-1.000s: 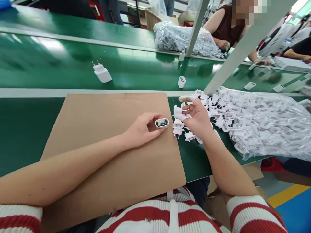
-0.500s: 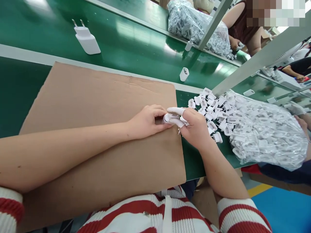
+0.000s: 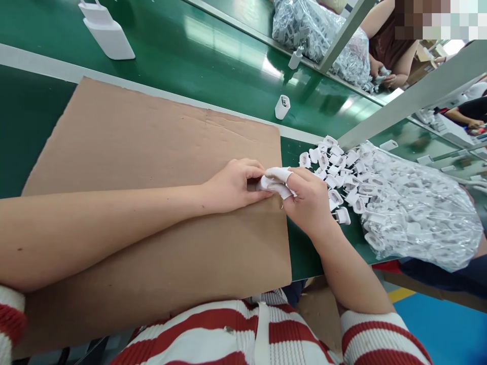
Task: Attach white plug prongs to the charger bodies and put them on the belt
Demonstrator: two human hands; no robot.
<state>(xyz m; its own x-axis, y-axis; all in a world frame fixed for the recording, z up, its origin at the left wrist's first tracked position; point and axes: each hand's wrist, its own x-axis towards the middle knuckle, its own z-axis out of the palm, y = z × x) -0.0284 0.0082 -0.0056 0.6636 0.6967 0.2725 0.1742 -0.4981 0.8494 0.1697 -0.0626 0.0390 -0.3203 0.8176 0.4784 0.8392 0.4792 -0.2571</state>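
Over the right edge of a cardboard sheet [image 3: 152, 147], my two hands meet around a small white plug charger [image 3: 263, 183], mostly covered by fingers. My left hand [image 3: 234, 186] pinches its left end between thumb and fingers. White finger covers sit on the thumb and forefinger of my right hand [image 3: 310, 200], which closes on the charger from the right. A thin metal tip shows just below those covered fingers. Just beyond my right hand lies a heap of loose white plug caps [image 3: 335, 170].
A clear bag [image 3: 422, 213] full of white parts adjoins the heap. On the green belt ahead are a white charger [image 3: 108, 33] with pins and a white charger body [image 3: 282, 107]. A grey post [image 3: 411, 94] slants at right. A co-worker's hands [image 3: 382, 76] hold something white across the belt.
The pinned charger and the charger body on the belt have shifted left, and the view has moved slightly. My hands remain together, with my right covered fingers now closer over the charger.
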